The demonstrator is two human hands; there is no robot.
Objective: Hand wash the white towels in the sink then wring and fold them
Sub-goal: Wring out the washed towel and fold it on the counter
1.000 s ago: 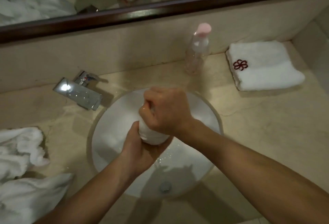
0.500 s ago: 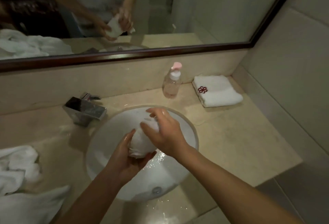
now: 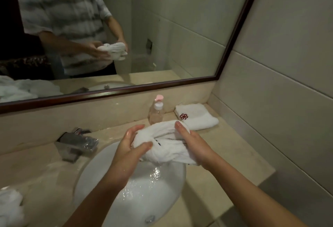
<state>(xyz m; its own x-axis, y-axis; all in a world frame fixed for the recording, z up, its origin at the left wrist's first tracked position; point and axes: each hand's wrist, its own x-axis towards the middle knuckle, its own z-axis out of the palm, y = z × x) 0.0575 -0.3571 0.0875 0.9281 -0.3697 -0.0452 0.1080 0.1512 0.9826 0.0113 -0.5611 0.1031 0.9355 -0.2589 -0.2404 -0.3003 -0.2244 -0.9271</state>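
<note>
Towel [image 3: 162,142] sits bunched and half-twisted between my two hands, held above the far side of the sink [image 3: 100,169], not touching the basin. My left hand [image 3: 129,147] curls round its left end, thumb pressed on the front of the cloth and fingers wrapped behind. My right hand [image 3: 194,145] cups the right end, fingers laid over the top; how hard they clamp I cannot tell, but they do curve round the roll.

Wringing looks to be the step in hand, and the basin below shines with drops. To do it well I would judge that both ends need a full fist, not fingertips, so the cloth cannot slip as I turn my wrists opposite ways. The bundle should stay over the bowl, since its right end already hangs out toward the counter [image 3: 225,154] and would drip there. A loose flap hangs under my right palm; I would gather that in first.

A folded towel [image 3: 198,118] lies dry-looking near the bottle [image 3: 156,113], and wet drips should be kept off it. More crumpled towels [image 3: 9,207] wait at the left edge.
</note>
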